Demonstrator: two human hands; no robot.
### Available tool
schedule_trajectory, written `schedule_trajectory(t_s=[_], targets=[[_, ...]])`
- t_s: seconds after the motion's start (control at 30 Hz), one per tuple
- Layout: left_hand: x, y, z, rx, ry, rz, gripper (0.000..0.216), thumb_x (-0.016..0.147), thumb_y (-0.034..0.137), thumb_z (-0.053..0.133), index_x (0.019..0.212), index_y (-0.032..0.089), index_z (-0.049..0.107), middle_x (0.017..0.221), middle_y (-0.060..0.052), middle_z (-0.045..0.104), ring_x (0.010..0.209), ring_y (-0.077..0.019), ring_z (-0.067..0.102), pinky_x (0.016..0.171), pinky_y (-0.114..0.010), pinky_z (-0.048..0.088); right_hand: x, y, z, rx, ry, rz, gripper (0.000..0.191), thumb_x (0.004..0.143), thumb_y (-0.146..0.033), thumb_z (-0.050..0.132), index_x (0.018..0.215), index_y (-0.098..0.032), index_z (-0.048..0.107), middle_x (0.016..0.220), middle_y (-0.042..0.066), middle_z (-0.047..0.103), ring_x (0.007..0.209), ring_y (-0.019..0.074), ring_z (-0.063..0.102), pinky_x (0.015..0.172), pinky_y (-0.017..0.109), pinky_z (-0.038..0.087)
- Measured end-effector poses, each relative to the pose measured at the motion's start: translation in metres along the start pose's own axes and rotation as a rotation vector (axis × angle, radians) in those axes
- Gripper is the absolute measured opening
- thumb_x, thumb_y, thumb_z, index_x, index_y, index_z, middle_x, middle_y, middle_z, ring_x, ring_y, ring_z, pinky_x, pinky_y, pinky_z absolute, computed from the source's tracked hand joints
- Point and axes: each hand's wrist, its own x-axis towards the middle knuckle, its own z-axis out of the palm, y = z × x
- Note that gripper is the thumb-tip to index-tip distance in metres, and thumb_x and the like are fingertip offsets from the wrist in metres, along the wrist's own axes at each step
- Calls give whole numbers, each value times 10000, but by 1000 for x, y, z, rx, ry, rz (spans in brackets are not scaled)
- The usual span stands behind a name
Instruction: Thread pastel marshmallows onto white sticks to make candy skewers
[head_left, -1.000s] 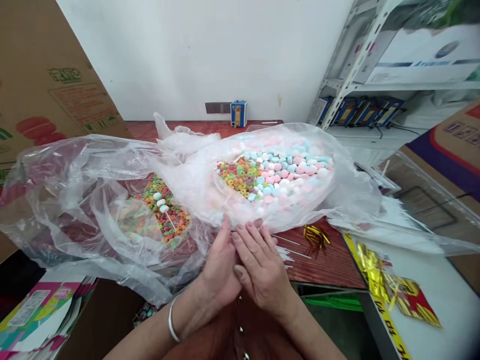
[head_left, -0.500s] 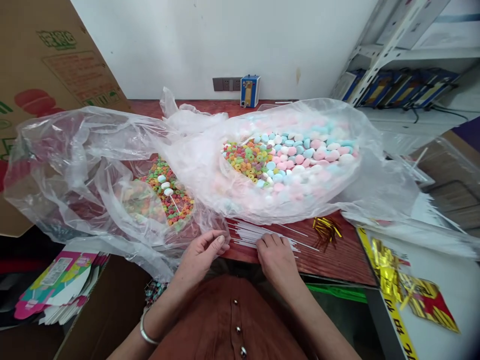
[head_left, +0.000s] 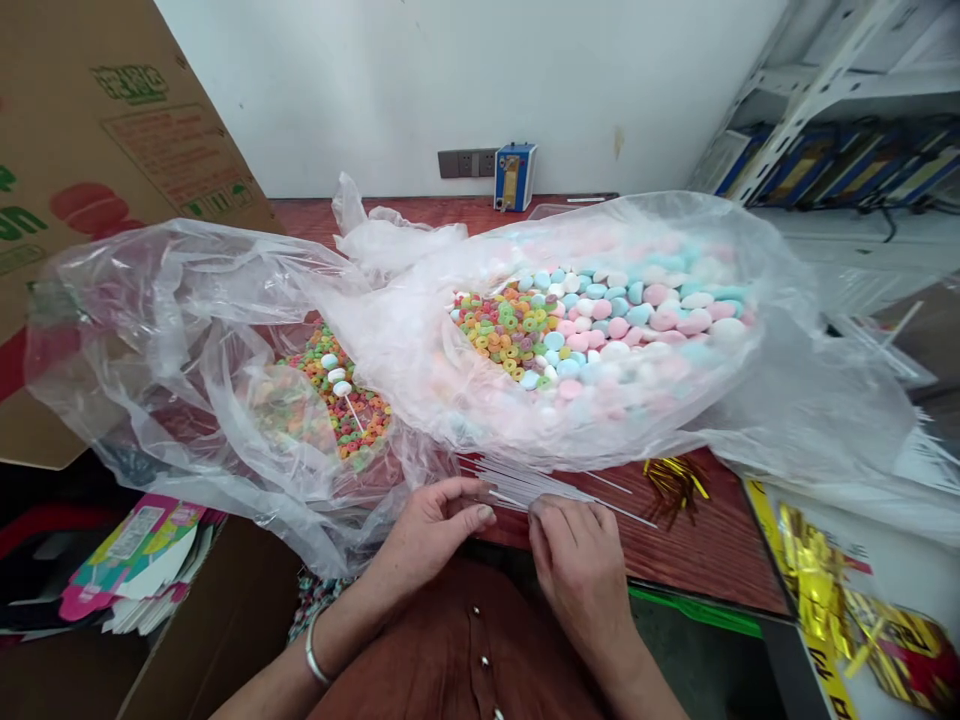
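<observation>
Near the table's front edge, my right hand (head_left: 581, 555) has its fingers closed on the end of a thin white stick (head_left: 508, 500). The stick points left towards my left hand (head_left: 439, 525), whose thumb and fingers are apart around the far tip with no visible grip. More white sticks (head_left: 551, 482) lie in a loose pile just behind my hands. A clear plastic bag (head_left: 390, 330) spreads open behind them, showing ring-shaped gummies (head_left: 502, 325) and pastel marshmallows (head_left: 600, 310). On gummies at the left rests a stick with several marshmallows (head_left: 337, 376) threaded on it.
Gold foil ties (head_left: 675, 485) lie right of the sticks, with more gold strips (head_left: 814, 580) on a white surface beyond. A large cardboard box (head_left: 142, 150) stands at the left. A small blue device (head_left: 515, 177) sits by the wall, and a shelf (head_left: 847, 90) is at the right.
My right hand has lifted a stick from the pile and drawn it towards me. My left hand has moved right, closer to the stick's tip. The view has shifted slightly.
</observation>
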Motion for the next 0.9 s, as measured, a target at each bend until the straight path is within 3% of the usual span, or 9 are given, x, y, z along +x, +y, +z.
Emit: schedule_trajectory(t_s=[0.3, 0.4, 0.47, 0.53, 0.6, 0.7, 0.8, 0.9], targets=[[10, 14, 21, -142, -56, 75, 234, 702, 354, 827, 835, 185, 734, 740, -17, 754, 707, -160, 703, 717, -267, 572, 9, -8, -16, 118, 201, -5, 169, 909, -58, 556, 1004, -196, 580, 853, 57, 698, 795, 219, 638, 786, 401, 436], [5, 27, 19, -124, -84, 126, 207, 747, 357, 799, 846, 191, 726, 740, -28, 752, 703, -182, 718, 706, -301, 595, 8, -14, -26, 144, 358, 14, 209, 863, -85, 641, 1037, -198, 615, 900, 90, 706, 843, 235, 655, 775, 387, 475], [-3, 41, 14, -145, -65, 267, 133, 786, 328, 774, 849, 218, 731, 821, -29, 758, 737, -186, 729, 724, -317, 608, 4, -20, -36, 222, 482, 41, 275, 835, -112, 685, 1082, -228, 650, 889, 76, 713, 822, 221, 661, 749, 353, 502], [-13, 59, 8, -159, -22, 500, 16, 823, 272, 741, 839, 271, 741, 890, -15, 756, 762, -187, 733, 723, -328, 622, 0, -26, -44, 445, 474, 137, 267, 892, -176, 622, 1122, -299, 679, 818, 33, 709, 722, 192, 654, 679, 325, 516], [-23, 75, 5, -61, -67, 752, 173, 838, 183, 713, 886, 343, 759, 891, -3, 765, 752, -193, 738, 686, -330, 633, 0, -29, -51, 819, 387, 302, 289, 965, -328, 524, 1213, -348, 671, 860, 38, 728, 676, 193, 658, 615, 329, 538], [-33, 86, 12, 232, -290, 1044, 539, 798, 36, 706, 1167, 429, 704, 971, -15, 788, 796, -215, 762, 700, -317, 646, 12, -22, -61, 1406, 323, 521, 388, 969, -499, 470, 1289, -359, 640, 1050, 75, 748, 788, 232, 716, 646, 377, 597], [-28, 82, 26, 482, -421, 1196, 733, 809, 14, 686, 1402, 411, 520, 1144, -46, 753, 978, -246, 747, 871, -335, 623, 32, -8, -81, 1677, 364, 677, 253, 947, -453, 544, 1039, -310, 733, 956, 58, 747, 860, 222, 723, 737, 375, 605], [-6, 79, 37, 679, -297, 1267, 689, 875, 26, 583, 1476, 331, 439, 1324, -73, 660, 1201, -246, 646, 1016, -359, 551, 54, 5, -102, 1661, 540, 661, 205, 924, -408, 598, 835, -250, 693, 720, -2, 633, 644, 143, 646, 609, 284, 567]])
